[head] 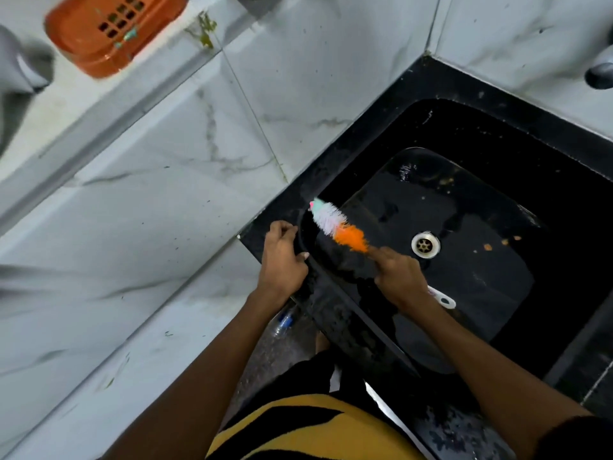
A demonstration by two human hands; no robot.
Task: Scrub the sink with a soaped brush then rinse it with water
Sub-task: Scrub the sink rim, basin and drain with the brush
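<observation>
Black rectangular sink (331, 174) with a round metal drain (425, 245), set in a dark counter against white marbled wall tiles (159, 200). A long bottle-type brush (338, 225) — bristles mint, white and orange — lies against the sink's near-left inner wall, its white handle end showing behind the wrist. The right hand (399, 277) is closed around the handle; the left hand (285, 257) grips the sink's rim, fingers curled. Upper left, an orange plastic soap dish (112, 31) sits on a ledge.
</observation>
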